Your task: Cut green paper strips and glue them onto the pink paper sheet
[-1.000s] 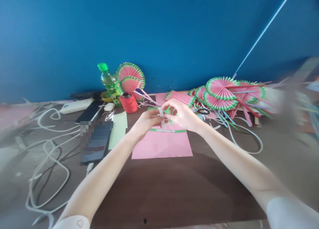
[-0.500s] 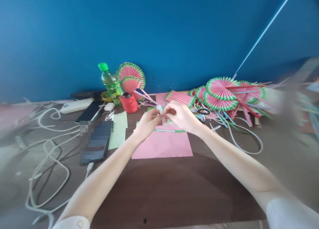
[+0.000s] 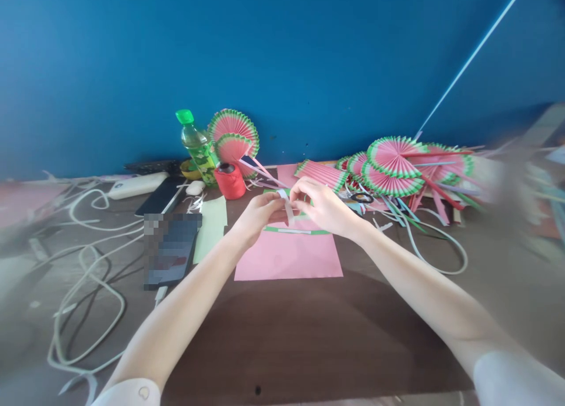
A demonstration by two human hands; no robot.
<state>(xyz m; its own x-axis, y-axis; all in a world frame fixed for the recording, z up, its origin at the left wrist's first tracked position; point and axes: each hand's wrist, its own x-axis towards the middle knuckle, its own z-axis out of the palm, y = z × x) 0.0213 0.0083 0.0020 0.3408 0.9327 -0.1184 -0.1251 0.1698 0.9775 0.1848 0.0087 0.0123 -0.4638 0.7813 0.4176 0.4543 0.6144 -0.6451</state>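
Observation:
Over a pink sheet of paper (image 3: 289,259), both hands meet around a thin white strip (image 3: 283,195) that hangs down between the fingertips. My left hand (image 3: 258,215) pinches the strip, thumb and fingers close together. From the other side, my right hand (image 3: 324,209) is closed in a pinch at the strip, its index finger bent; the exact grip is too small to see. Under the hands lies pink paper with a green border (image 3: 320,232), and a white band (image 3: 293,231) runs along that border. The hands partly cover it.
Left of the sheet are green paper (image 3: 212,229), a phone (image 3: 176,250), looping cables (image 3: 119,300), a red pot (image 3: 232,182) and a bottle (image 3: 198,147). Pleated watermelon fans (image 3: 392,165), scissors (image 3: 362,197) and paper strips lie at the right. A blue wall (image 3: 282,70) stands behind.
My left hand has turned slightly, its fingers now straighter, and more of the white strip's lower end shows. My right hand has stayed nearly in place.

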